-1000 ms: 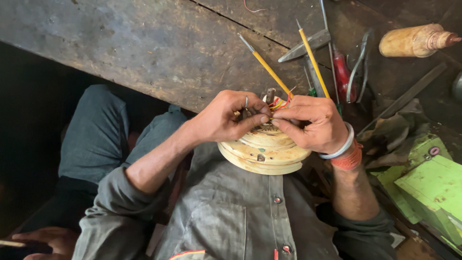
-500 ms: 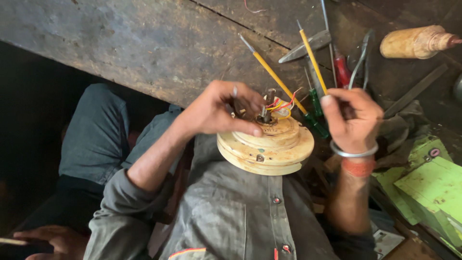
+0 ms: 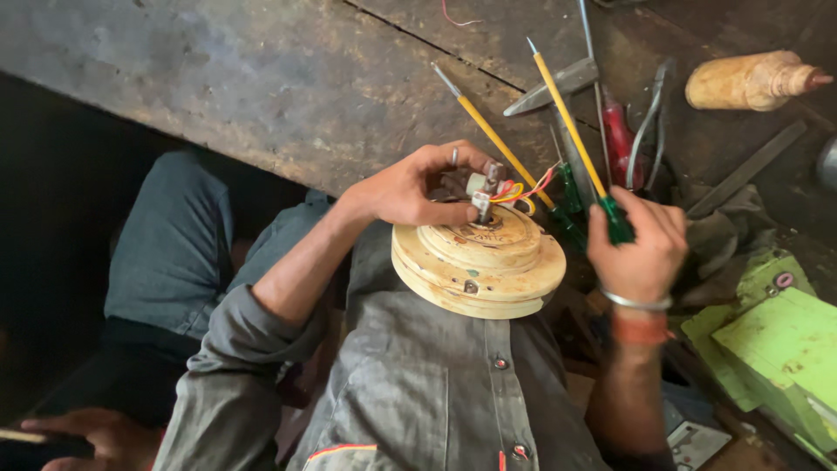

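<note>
The cream motor housing (image 3: 478, 262) rests on the person's lap, tilted as before. The right hand (image 3: 636, 240), earlier open beside it, now grips a yellow-shafted screwdriver (image 3: 571, 122). The left hand (image 3: 410, 187) still pinches the small wired part (image 3: 482, 194) on top.

The round stepped motor housing (image 3: 478, 266) is cream-yellow with rust-brown smudges. Red and yellow wires (image 3: 516, 189) curl at its twelve o'clock. The screwdriver (image 3: 575, 131) at two o'clock has a yellow shaft and green handle. The shirt (image 3: 418, 384) is grey; the boxes (image 3: 776, 349) at four o'clock are lime green.
</note>
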